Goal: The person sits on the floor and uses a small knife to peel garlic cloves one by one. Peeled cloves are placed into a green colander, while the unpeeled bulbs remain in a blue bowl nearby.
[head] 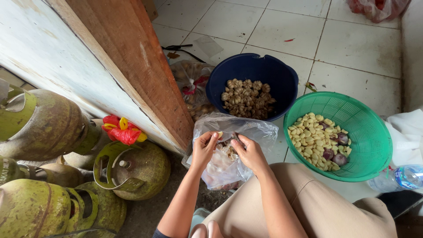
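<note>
My left hand (pixel 205 148) pinches a small pale garlic clove (pixel 219 134) between thumb and fingers above a clear plastic bag (pixel 260 128) of peels. My right hand (pixel 250 151) is right beside it, fingers curled against the same clove and the bag's contents. Just to the right stands a green plastic basket (pixel 372 132) holding peeled garlic cloves (pixel 308 136) and a few purple shallots (pixel 337 152). Behind the bag sits a dark blue bucket (pixel 282 75) with unpeeled garlic bulbs (pixel 246 99). My tan-trousered knee (pixel 308 202) fills the foreground.
Several green gas cylinders (pixel 136 169) crowd the left side below a wooden door frame (pixel 132 57), with a red and yellow bag (pixel 122 130) among them. A clear bag of onions (pixel 191 79) lies behind. White cloth (pixel 407 132) and a water bottle (pixel 403 176) sit at right on white tile.
</note>
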